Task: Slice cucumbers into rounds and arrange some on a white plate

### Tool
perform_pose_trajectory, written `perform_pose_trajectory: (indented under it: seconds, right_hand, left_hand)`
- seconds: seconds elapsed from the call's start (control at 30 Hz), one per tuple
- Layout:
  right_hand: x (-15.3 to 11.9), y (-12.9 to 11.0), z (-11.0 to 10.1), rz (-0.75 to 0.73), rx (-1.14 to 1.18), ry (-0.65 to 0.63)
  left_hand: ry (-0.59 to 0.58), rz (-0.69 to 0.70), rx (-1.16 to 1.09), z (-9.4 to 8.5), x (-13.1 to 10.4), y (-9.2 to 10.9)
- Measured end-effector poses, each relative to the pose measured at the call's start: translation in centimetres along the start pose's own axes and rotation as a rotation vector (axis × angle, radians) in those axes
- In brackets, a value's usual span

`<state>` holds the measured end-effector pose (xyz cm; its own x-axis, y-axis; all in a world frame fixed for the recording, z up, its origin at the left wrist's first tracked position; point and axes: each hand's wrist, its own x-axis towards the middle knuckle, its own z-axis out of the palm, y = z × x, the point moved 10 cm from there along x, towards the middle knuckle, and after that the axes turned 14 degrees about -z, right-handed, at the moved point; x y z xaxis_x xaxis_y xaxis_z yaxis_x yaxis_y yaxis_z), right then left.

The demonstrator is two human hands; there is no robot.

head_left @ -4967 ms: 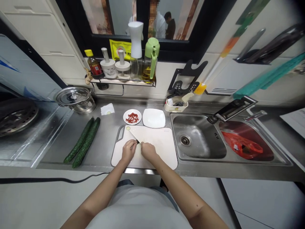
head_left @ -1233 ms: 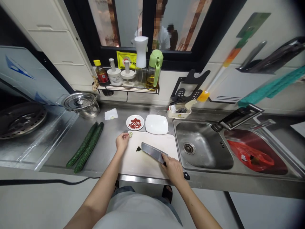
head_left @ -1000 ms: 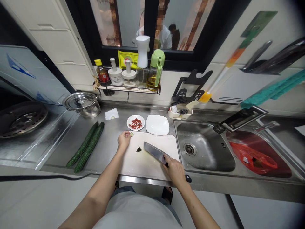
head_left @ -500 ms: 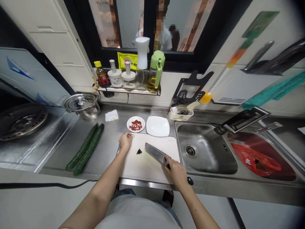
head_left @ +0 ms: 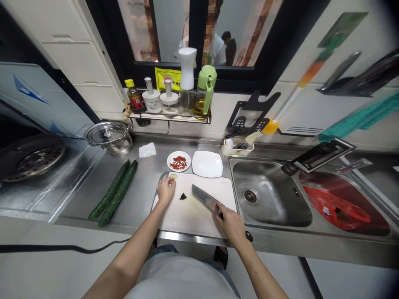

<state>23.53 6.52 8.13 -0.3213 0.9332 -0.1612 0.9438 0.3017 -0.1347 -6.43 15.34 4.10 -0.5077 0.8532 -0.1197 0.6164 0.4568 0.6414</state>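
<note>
My right hand (head_left: 232, 222) grips the handle of a kitchen knife (head_left: 205, 198), whose broad blade points up and left over the white cutting board (head_left: 187, 222). Curled at the board's upper left corner is my left hand (head_left: 166, 189), thumb and fingertips together; what they hold, if anything, is too small to make out. Right by those fingertips is a pale green round patch (head_left: 173, 176), perhaps thin cucumber slices. A small dark piece (head_left: 183, 196) lies on the board between hand and blade.
Two long cucumbers (head_left: 116, 193) lie to the left. Behind the board stand a plate of red bits (head_left: 178, 162) and a white square dish (head_left: 207, 163). A sink (head_left: 271, 195) is at the right, a lidded steel pot (head_left: 115, 139) at the back left. Condiments fill a wall rack (head_left: 171, 117).
My left hand has shifted very slightly, and more of the green round patch shows beside its fingertips. The knife stays almost in place over the board.
</note>
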Motion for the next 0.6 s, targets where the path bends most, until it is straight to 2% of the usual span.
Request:
perform_pose_trajectory:
  seconds: [0.13,0.3,0.47,0.6]
  right_hand:
    - [0.0,0.0,-0.1,0.005,0.017,-0.001]
    - [0.1,0.3,0.6,-0.009,0.053,0.012]
    - [0.2,0.4,0.9,-0.008,0.082,0.027]
    - [0.3,0.6,0.8,0.019,0.085,0.019]
  left_hand:
    - [-0.058,0.107,-0.073,0.3,-3.8,0.3]
    - [-0.182,0.245,-0.002,2.0,-7.4,1.5]
    - [-0.196,0.240,0.034,2.5,-7.7,1.6]
    - [-0.156,0.214,-0.052,1.4,-6.8,1.1]
